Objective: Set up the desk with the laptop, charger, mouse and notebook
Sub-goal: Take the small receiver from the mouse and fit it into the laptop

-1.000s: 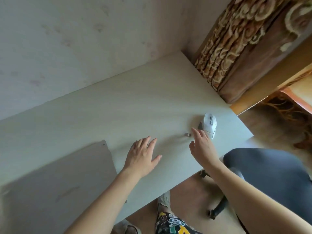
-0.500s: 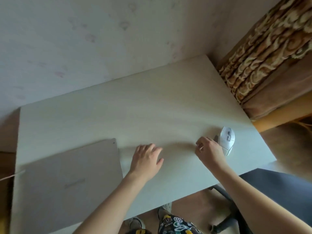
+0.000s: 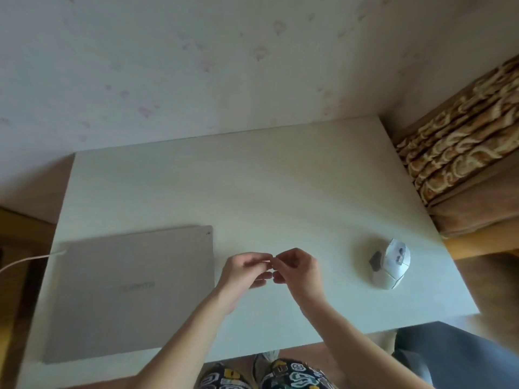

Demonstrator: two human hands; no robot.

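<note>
A closed grey laptop (image 3: 129, 287) lies at the desk's (image 3: 280, 178) front left. A white charger cable (image 3: 28, 259) reaches the laptop's far left corner. On the right of the desk sits a white mouse (image 3: 391, 263) with a dark patch on its left side. My left hand (image 3: 244, 273) and my right hand (image 3: 297, 269) meet fingertip to fingertip above the desk's middle, between laptop and mouse. Both pinch a small grey piece that the fingers almost hide. No notebook is in view.
A wall runs along the desk's far edge. Brown patterned fabric (image 3: 460, 153) hangs close to the right edge. A dark grey chair seat (image 3: 463, 352) sits at the front right, and my patterned trouser legs (image 3: 266, 374) are below the front edge.
My right hand closed on the small grey piece that lay next to the mouse and carried it left. My left hand lifted off the desk to meet it. The view swung left, showing the whole laptop.
</note>
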